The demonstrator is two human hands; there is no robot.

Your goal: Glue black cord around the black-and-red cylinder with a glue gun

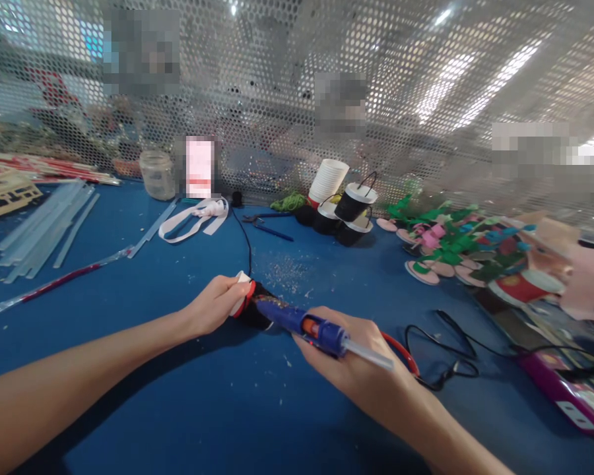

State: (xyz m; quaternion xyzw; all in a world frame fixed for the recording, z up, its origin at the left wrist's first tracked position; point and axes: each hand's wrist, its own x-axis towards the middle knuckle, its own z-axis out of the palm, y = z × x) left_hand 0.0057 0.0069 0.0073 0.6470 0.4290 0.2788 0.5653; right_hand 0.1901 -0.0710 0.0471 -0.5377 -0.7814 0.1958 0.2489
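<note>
My right hand (349,359) grips a blue hot glue gun (304,323) with a clear glue stick (371,355) sticking out of its back. Its nozzle points left at a small black cup with a white and red rim (250,307) lying on the blue table (178,396). My left hand (215,305) holds that cup at its rim, fingers curled over it. A red cord (400,349) loops behind my right hand.
Clear glue sticks (44,227) lie at the far left. A jar (157,173), white ribbon (198,216), stacked white cups (329,181) and black cups (351,211) stand by the perforated metal screen. Felt decorations (450,244) crowd the right; black cable (455,363) and a purple box (569,392) lie nearer.
</note>
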